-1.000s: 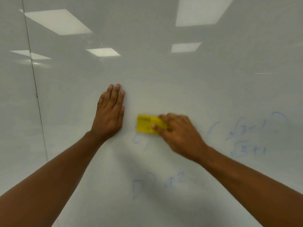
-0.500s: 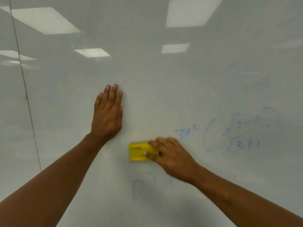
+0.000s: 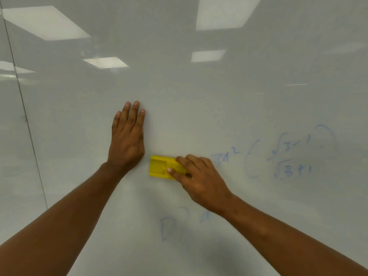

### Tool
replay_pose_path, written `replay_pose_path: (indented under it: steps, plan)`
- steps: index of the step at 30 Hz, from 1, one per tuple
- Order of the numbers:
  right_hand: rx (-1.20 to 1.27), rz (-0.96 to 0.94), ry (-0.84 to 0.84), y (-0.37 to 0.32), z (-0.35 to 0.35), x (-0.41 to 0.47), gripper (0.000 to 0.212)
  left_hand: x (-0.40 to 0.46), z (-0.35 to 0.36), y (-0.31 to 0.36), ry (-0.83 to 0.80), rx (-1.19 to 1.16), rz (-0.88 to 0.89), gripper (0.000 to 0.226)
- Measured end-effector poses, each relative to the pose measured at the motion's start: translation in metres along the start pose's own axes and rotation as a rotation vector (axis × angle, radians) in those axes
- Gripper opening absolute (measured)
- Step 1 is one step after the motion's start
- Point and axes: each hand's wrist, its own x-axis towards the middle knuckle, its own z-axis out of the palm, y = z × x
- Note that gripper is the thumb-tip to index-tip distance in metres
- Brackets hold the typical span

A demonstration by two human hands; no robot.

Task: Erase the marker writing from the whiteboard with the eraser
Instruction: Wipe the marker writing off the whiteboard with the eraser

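A white whiteboard (image 3: 199, 96) fills the head view. My right hand (image 3: 201, 182) presses a yellow eraser (image 3: 161, 167) flat on the board near the middle. My left hand (image 3: 128, 138) lies flat against the board just left of and above the eraser, fingers together and pointing up, holding nothing. Faint blue marker writing (image 3: 286, 156) with square roots and brackets sits to the right of my right hand. More blue writing (image 3: 169, 226) lies below the eraser, partly hidden by my right forearm.
A dark vertical seam (image 3: 25, 120) between board panels runs down the left side. Ceiling light panels reflect in the board's glossy upper part (image 3: 221, 12).
The eraser went down from beside my left hand's palm, then came back up a little. The faint marks left of the blue formula are gone. My left hand stayed flat on the board.
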Motion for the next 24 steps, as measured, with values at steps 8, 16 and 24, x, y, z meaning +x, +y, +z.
replay_pose_path:
  steps: [8,16,24]
  plan:
    - [0.051,0.429,0.136,-0.003,-0.007,0.029,0.038,0.000,0.000,0.002,-0.006,0.006,-0.009,0.055]
    - [0.012,0.094,-0.073,0.010,-0.015,-0.036,0.034,0.001,-0.002,0.006,-0.029,0.027,-0.025,0.055]
    - [-0.096,0.485,0.190,0.049,-0.033,-0.056,0.048,0.016,0.002,0.037,-0.081,0.049,-0.071,0.054]
